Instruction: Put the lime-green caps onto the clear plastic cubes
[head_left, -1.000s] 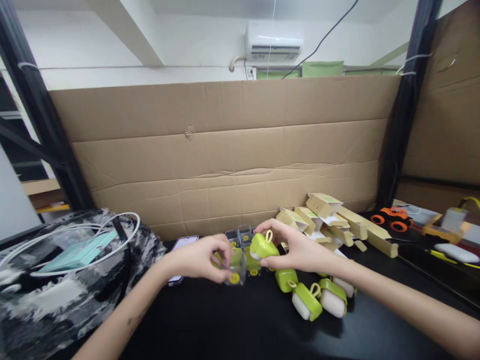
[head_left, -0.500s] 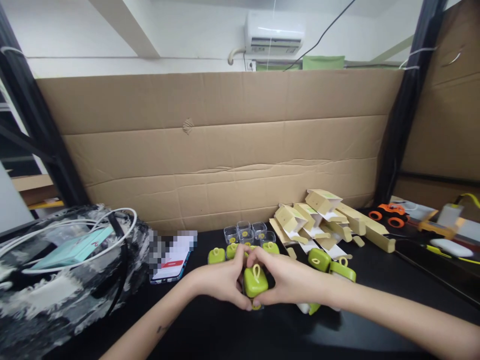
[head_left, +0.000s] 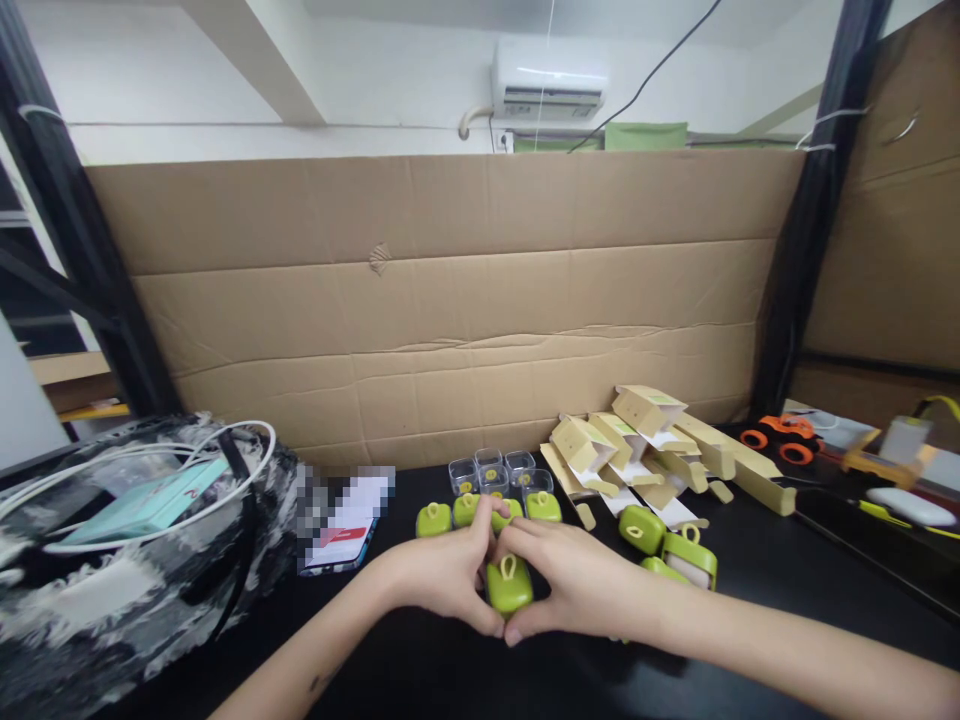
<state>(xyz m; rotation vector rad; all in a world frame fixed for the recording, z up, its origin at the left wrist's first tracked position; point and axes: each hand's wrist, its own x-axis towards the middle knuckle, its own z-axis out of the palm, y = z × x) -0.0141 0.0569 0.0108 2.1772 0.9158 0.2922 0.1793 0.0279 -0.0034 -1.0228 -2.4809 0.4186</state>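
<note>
Cardboard sheeting walls the back of a black worktop in the head view. Both hands meet at its middle: the left hand and right hand each have their grip closed on one green case pressed between the fingertips. Just behind it stand more green cases and clear small boxes; folded card cartons lie to the right.

No text or label is legible.

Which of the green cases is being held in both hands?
The green case nearest the camera, pinched between left hand and right hand; the others sit untouched on the table.
</note>
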